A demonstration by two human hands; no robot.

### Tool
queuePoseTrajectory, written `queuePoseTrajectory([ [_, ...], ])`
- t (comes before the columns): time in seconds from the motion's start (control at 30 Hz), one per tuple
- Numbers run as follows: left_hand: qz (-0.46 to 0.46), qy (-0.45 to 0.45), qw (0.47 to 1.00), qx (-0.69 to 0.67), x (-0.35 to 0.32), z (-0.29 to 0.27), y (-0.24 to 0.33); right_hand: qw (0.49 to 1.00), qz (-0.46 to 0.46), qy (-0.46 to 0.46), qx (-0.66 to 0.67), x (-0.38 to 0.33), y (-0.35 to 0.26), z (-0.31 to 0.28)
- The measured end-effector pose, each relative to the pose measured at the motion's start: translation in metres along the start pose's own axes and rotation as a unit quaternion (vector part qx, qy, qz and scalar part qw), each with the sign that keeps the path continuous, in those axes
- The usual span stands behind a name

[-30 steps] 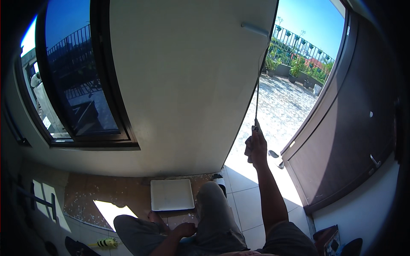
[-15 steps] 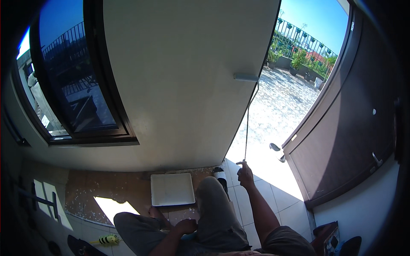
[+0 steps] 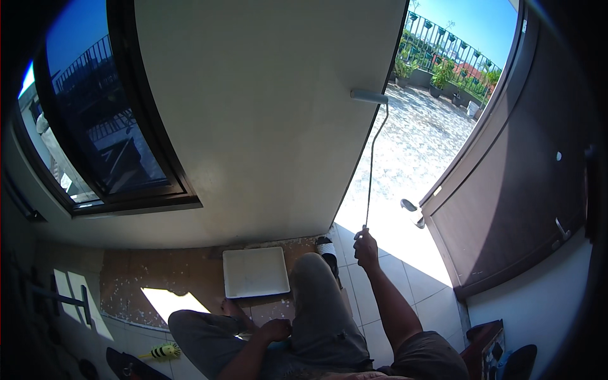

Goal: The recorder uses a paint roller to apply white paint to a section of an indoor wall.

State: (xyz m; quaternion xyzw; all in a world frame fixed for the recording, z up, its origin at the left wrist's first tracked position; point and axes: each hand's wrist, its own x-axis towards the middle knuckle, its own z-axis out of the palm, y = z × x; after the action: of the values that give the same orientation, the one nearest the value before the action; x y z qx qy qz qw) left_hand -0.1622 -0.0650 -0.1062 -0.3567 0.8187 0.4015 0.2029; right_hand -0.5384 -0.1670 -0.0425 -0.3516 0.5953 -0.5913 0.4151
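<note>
My right hand (image 3: 366, 249) is closed round the lower end of a paint roller (image 3: 369, 96) with a long thin metal rod. The roller's pale sleeve lies against the wall (image 3: 266, 126) at its right edge, by the doorway. My left hand (image 3: 276, 330) rests low between my knees with its fingers curled; whatever they may hold is hidden. A shallow white paint tray (image 3: 256, 272) sits on the floor near the wall, ahead of my left hand.
A dark-framed window (image 3: 120, 101) is at left. To the right stands an open brown door (image 3: 506, 190), with a shoe (image 3: 412, 213) at the sunlit threshold. Brown floor covering (image 3: 164, 272) runs along the wall. A black-and-white cylindrical container (image 3: 325, 248) stands near the wall's corner; a yellow-and-black striped object (image 3: 164, 352) lies lower left.
The roller has moved up along the wall's right edge, and my right hand has risen slightly with it. My left hand stays in my lap. The view has shifted a little.
</note>
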Motion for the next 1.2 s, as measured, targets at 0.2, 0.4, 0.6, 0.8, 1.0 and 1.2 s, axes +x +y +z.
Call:
queuePoseTrajectory([
  [0.2,-0.021,0.006,1.0,-0.019,0.001,0.002,-0.006,0.998,-0.063,-0.003,-0.009,0.057,-0.15,0.007],
  [0.4,-0.044,0.022,0.998,-0.044,0.009,0.011,-0.011,0.999,-0.049,0.007,-0.021,0.064,-0.086,-0.019],
  [0.6,-0.026,-0.001,0.999,-0.031,0.007,0.015,-0.014,0.995,0.045,0.018,-0.089,-0.017,0.055,-0.039],
  [0.8,-0.023,0.006,0.999,-0.038,0.029,0.039,-0.031,0.979,0.098,0.015,-0.178,-0.079,0.155,-0.058],
  [1.0,-0.038,-0.007,0.998,-0.045,0.022,0.026,-0.024,0.95,0.098,0.03,-0.294,-0.1,0.178,-0.067],
  [1.2,-0.018,0.0,1.0,-0.014,0.011,0.015,-0.011,0.964,0.042,0.075,-0.253,-0.07,0.143,-0.049],
])
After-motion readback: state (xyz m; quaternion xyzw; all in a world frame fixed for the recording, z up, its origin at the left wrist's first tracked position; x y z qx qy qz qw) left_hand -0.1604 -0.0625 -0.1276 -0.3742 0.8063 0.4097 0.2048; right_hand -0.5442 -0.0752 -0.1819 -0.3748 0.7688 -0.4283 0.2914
